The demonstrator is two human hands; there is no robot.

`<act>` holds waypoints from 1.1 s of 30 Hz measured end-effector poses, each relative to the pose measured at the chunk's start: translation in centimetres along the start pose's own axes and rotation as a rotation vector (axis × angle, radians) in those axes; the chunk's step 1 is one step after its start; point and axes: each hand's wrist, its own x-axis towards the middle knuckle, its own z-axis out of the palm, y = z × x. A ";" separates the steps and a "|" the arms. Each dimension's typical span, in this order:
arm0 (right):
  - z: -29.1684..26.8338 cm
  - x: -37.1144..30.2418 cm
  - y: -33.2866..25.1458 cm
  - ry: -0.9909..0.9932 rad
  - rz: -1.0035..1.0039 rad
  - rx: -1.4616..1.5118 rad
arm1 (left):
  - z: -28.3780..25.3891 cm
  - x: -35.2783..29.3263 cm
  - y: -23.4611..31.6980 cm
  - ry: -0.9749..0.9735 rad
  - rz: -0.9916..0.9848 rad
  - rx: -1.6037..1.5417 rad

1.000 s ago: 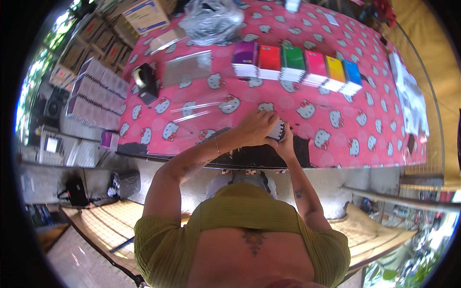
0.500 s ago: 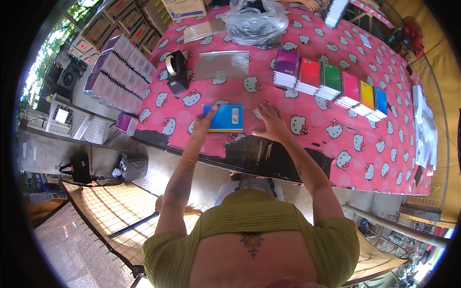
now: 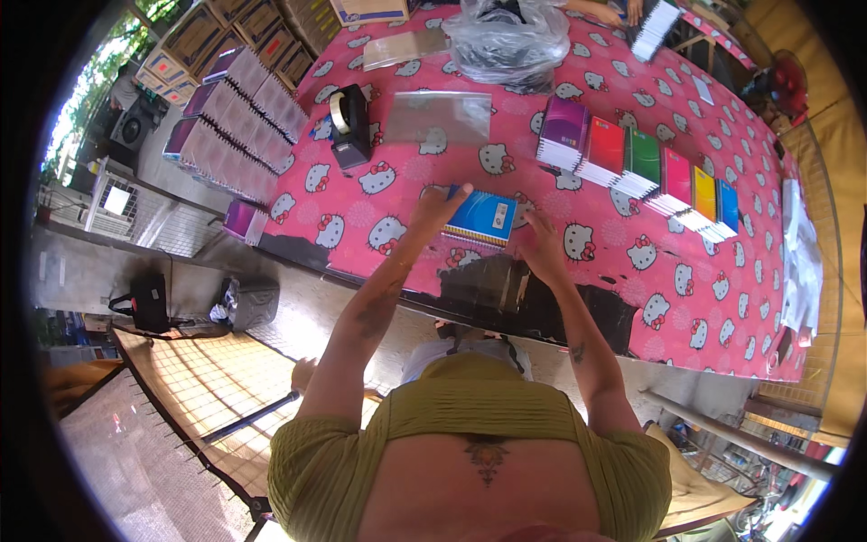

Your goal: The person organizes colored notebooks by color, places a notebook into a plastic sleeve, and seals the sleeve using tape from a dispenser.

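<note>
A small stack of blue spiral notebooks (image 3: 485, 213) lies near the table's front edge, its gold coils facing me. My left hand (image 3: 437, 210) grips its left end, thumb on the top cover. Close by the right end is my right hand (image 3: 540, 244), fingers apart and curved toward the stack; whether they touch it I cannot tell. Farther off lies a clear plastic sleeve (image 3: 438, 118), with a black tape dispenser (image 3: 350, 128) to its left.
At the right stands a row of notebook stacks (image 3: 641, 163) in several colours. Tall piles of spiral notebooks (image 3: 237, 126) line the left edge. A crumpled clear plastic bag (image 3: 508, 45) sits at the back, near another person's hands (image 3: 614, 13). Pink patterned cloth (image 3: 578, 289) covers the table.
The blue notebooks have turned slightly and tilted, showing more of their coiled edge. My right hand has lifted from lying flat on the cloth and come nearer to them. The view has shifted a little.
</note>
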 end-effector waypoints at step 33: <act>7.3 -2.1 -14.5 0.204 -0.161 -0.516 | -0.1 11.4 2.7 -0.060 0.979 0.338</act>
